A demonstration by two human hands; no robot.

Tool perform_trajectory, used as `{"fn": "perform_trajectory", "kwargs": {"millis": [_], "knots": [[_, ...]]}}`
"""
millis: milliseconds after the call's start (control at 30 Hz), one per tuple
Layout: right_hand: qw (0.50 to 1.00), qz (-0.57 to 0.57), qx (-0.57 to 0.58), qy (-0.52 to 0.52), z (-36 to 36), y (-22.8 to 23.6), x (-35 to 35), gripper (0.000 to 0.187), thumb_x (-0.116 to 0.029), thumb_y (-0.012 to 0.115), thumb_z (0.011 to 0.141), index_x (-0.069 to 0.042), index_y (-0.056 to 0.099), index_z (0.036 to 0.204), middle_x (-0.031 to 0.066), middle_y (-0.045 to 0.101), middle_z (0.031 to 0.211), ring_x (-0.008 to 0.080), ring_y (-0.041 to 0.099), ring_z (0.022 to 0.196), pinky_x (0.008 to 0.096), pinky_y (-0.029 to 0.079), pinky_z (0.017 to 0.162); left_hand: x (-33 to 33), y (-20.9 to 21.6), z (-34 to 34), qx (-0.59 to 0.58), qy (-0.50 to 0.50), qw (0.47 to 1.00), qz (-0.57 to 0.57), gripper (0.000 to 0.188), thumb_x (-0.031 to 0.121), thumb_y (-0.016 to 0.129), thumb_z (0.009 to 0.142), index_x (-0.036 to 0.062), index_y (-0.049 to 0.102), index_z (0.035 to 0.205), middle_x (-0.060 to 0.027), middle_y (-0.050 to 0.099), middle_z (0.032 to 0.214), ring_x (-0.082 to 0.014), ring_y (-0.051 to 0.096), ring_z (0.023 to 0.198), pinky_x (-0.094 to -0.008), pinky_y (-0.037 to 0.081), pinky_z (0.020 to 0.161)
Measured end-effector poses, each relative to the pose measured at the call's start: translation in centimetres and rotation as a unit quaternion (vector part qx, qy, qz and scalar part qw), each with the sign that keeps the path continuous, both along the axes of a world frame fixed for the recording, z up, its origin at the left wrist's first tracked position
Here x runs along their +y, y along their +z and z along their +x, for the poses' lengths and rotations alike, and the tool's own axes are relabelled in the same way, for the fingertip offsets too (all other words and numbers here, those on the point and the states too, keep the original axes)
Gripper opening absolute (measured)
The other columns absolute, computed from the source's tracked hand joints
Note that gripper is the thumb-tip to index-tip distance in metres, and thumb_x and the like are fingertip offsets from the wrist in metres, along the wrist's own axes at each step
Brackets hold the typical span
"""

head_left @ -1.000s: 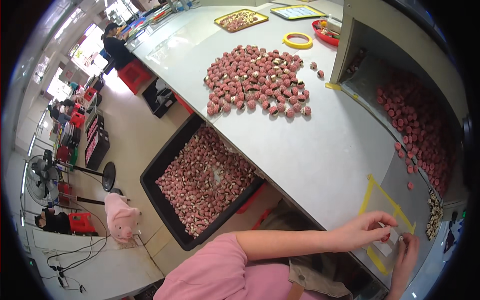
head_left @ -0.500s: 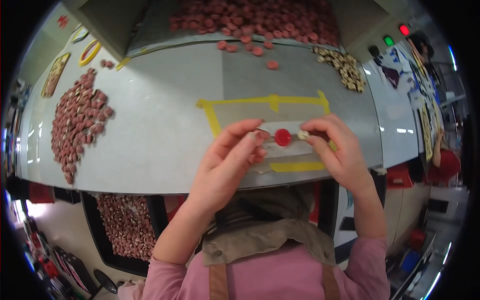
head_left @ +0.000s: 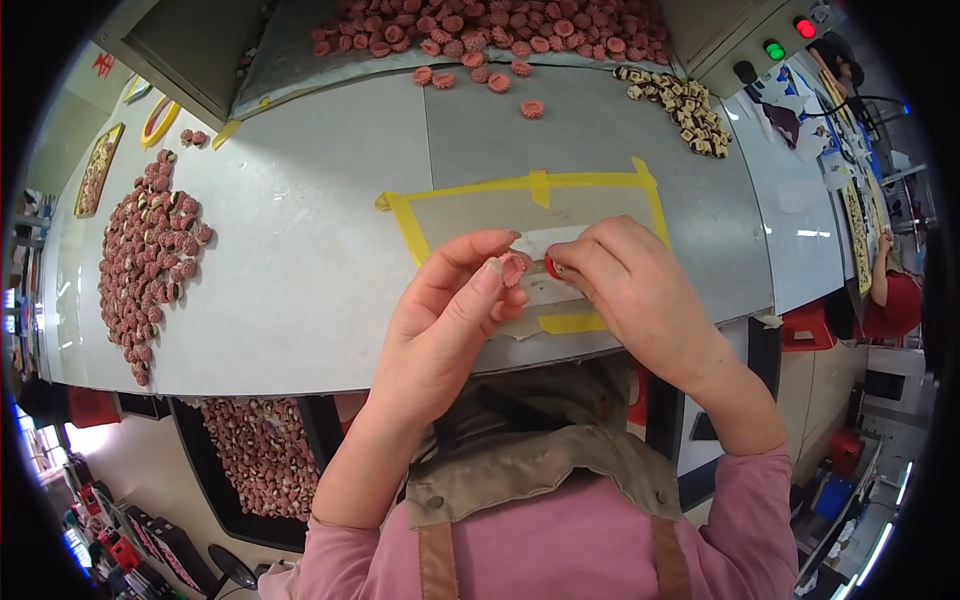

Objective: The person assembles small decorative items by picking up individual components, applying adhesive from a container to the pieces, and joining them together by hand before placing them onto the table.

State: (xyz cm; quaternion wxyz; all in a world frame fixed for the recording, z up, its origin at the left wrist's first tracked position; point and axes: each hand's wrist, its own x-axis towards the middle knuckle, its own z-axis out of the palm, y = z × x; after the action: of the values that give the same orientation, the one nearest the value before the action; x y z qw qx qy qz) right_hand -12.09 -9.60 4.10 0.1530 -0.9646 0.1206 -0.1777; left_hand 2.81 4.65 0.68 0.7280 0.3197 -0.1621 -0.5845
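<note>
Between the thumb and fingers of my left hand (head_left: 448,325) is a pink cup-shaped piece (head_left: 513,268) with a ridged rim, its hollow side showing. My right hand (head_left: 632,292) is closed in a pinch at a small red round dish (head_left: 551,265), which its fingertips largely cover. The small cream piece in that pinch is mostly hidden. Both hands are over a rectangle of yellow tape (head_left: 480,187) on the grey tabletop, with a white strip (head_left: 565,236) inside it.
Many pink cups (head_left: 500,30) are heaped at the back, several loose in front. Cream-and-dark pieces (head_left: 690,120) lie back right. A pile of pink-and-dark assembled pieces (head_left: 150,260) spreads at left. Below the table edge stands a black bin of similar pieces (head_left: 258,450). A person in red (head_left: 890,305) is far right.
My right hand has moved left with the cream piece, down to the red dish, now mostly covered. My left hand still holds the pink cup, its hollow turned more into view.
</note>
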Motion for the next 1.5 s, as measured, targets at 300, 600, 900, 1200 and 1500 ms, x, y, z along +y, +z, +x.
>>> {"fn": "perform_trajectory", "kwargs": {"millis": [300,600,900,1200,1500], "knots": [[0.997,0.064,-0.03,-0.031,-0.2,-0.3,0.6,0.019,-0.001,0.066,0.081,-0.004,0.062,0.099,0.0093,0.057,0.089,0.0258,0.058,0.081,0.0354,0.048,0.07,0.6,0.9,0.0,-0.024,0.029,0.999,0.01,0.03,0.015,0.054,0.099,0.0048,0.051,0.127,-0.0051,0.058,0.117,-0.0107,0.057,0.099,-0.0258,0.047,0.089],[0.925,0.356,-0.133,-0.012,1.8,0.8,5.1,0.016,-0.004,0.061,0.091,-0.002,0.058,0.107,0.006,0.057,0.103,0.0131,0.057,0.091,0.0257,0.045,0.08,2.2,1.3,-0.5,-0.082,0.055,0.994,0.04,0.025,0.011,0.059,0.096,0.0007,0.056,0.118,-0.0068,0.062,0.112,-0.0119,0.058,0.103,-0.0268,0.047,0.091],[0.958,0.192,-0.212,-0.033,2.1,-0.9,8.2,0.021,-0.015,0.064,0.092,-0.002,0.059,0.107,0.01,0.056,0.107,0.0221,0.058,0.093,0.0308,0.047,0.084,5.0,2.0,-0.4,-0.258,0.103,0.96,0.031,0.024,0.004,0.057,0.095,-0.0022,0.056,0.118,-0.0083,0.062,0.112,-0.0132,0.059,0.106,-0.0262,0.048,0.091],[0.925,0.337,-0.175,0.016,2.4,-1.4,7.2,0.032,-0.026,0.068,0.088,-0.004,0.06,0.11,0.0114,0.054,0.11,0.0242,0.057,0.099,0.0333,0.048,0.086,4.9,1.5,0.6,-0.183,0.044,0.982,0.013,0.047,0.004,0.056,0.096,0.0002,0.037,0.139,-0.0132,0.06,0.117,-0.0161,0.059,0.109,-0.0295,0.049,0.093],[0.965,0.146,-0.216,0.003,2.2,-5.0,4.9,0.028,-0.005,0.071,0.079,-0.004,0.059,0.104,0.0107,0.055,0.105,0.0248,0.056,0.092,0.0333,0.049,0.078,2.1,-0.4,-0.7,-0.285,0.03,0.958,0.031,0.051,0.003,0.064,0.09,-0.0011,0.041,0.135,-0.0125,0.06,0.118,-0.0158,0.06,0.107,-0.0293,0.05,0.092]]}}
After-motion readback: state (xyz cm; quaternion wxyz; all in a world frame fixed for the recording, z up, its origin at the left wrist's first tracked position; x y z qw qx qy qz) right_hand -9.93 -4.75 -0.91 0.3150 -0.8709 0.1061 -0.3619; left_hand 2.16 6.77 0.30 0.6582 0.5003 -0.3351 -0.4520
